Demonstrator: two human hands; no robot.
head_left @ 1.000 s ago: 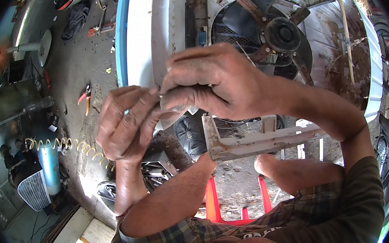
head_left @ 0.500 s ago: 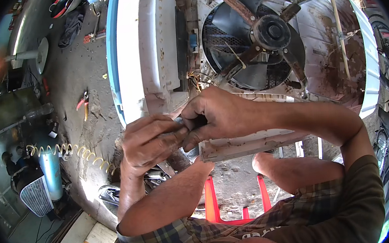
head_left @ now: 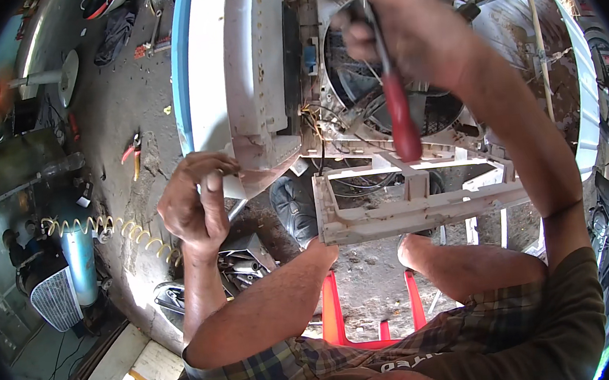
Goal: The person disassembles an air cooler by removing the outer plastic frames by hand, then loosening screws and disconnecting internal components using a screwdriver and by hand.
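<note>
A screwdriver with a red handle (head_left: 402,118) is in my right hand (head_left: 414,29), which is raised over the fan and blurred by motion. Its fingers close round the metal shaft, and the handle points back toward me. Behind it, the black fan (head_left: 352,75) in its housing is largely covered by the hand and forearm. My left hand (head_left: 199,200) is beside the lower end of the white panel (head_left: 205,75), fingers loosely bent and thumb apart. I see nothing in it. A dirty white plastic frame (head_left: 409,213) lies across in front of my knees.
On the floor at left lie pliers (head_left: 133,157) and a coiled yellow hose (head_left: 137,239) near a blue cylinder (head_left: 79,266). Metal parts (head_left: 246,265) sit by my left knee. A red plastic stool (head_left: 331,312) is under me. Thin wires (head_left: 312,116) hang beside the fan housing.
My hands have parted from each other. The right moved up and forward over the fan, with the screwdriver now showing; the left drew back to the left. The plastic frame is more exposed.
</note>
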